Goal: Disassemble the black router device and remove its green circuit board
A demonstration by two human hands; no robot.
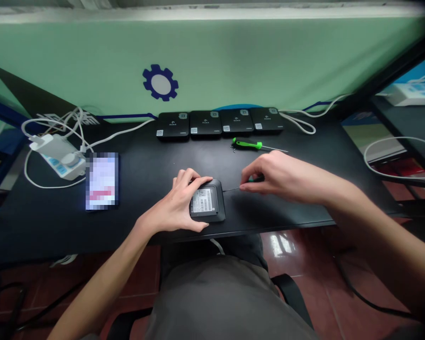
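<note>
A small black box [218, 200], with a white label on its upward face, lies on the desk near the front edge. My left hand [180, 200] is closed around its left side, thumb at the near edge and fingers at the far edge. In my right hand [271, 172] is a thin screwdriver [233, 190], its shaft pointing left. The tip meets the right edge of the box; whether it is inside a seam cannot be made out. My fingers hide most of its dark handle, which shows a bit of teal.
Behind my hands lies a green and black screwdriver [248, 143], with several tiny screws [234, 150] beside it. Several black boxes [205, 123] stand in a row by the green partition. To the left are a lit phone [102, 182] and a white power strip [58, 156] with cables.
</note>
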